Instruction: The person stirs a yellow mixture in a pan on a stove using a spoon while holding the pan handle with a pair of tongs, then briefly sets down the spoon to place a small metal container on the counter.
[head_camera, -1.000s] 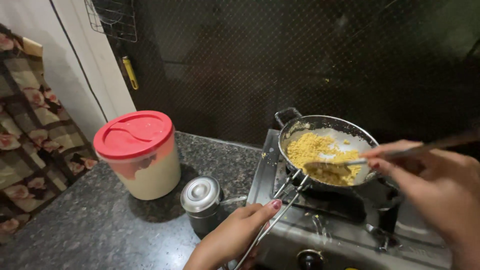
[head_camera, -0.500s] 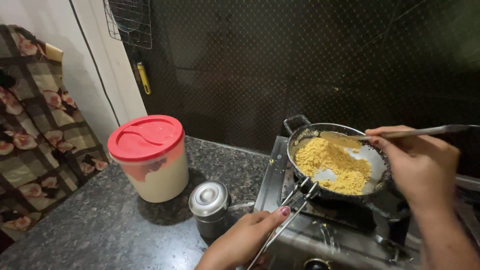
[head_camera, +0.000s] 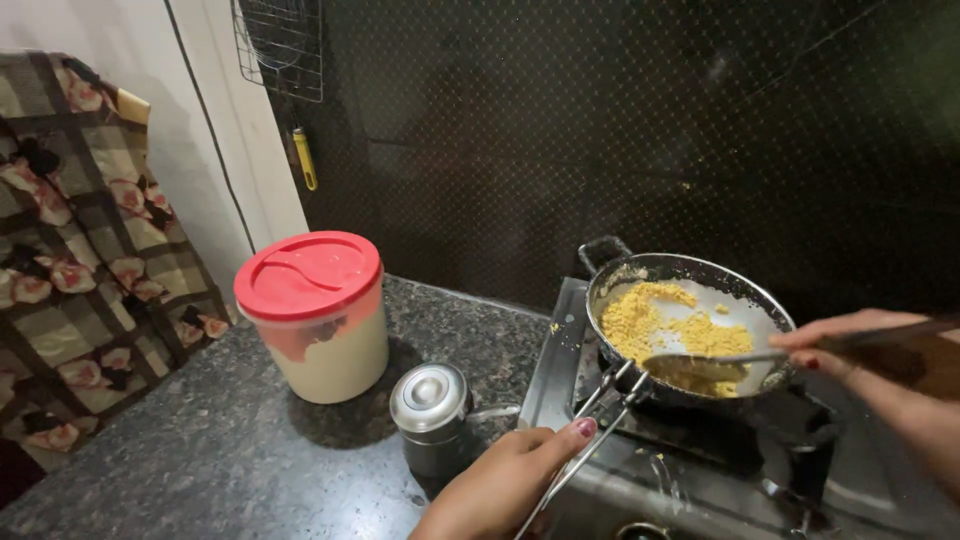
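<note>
A round metal pan (head_camera: 610, 283) sits on the gas stove (head_camera: 560, 345) and holds a yellow crumbly mixture (head_camera: 635, 320). My left hand (head_camera: 505, 480) is closed on thin metal tongs (head_camera: 590, 425) that clamp the pan's near rim. My right hand (head_camera: 850, 345) comes in from the right and grips a long metal spatula (head_camera: 700, 360), whose blade lies in the mixture at the near side of the pan.
A white tub with a red lid (head_camera: 315, 315) stands on the dark granite counter (head_camera: 200, 450). A small steel lidded pot (head_camera: 432, 415) is just left of the stove. A checked cloth (head_camera: 80, 250) hangs at left. A wire rack (head_camera: 280, 45) hangs on the wall.
My right hand has drawn back to the right and lower, and the spatula's blade has slid into the near side of the mixture. The left hand stays on the tongs.
</note>
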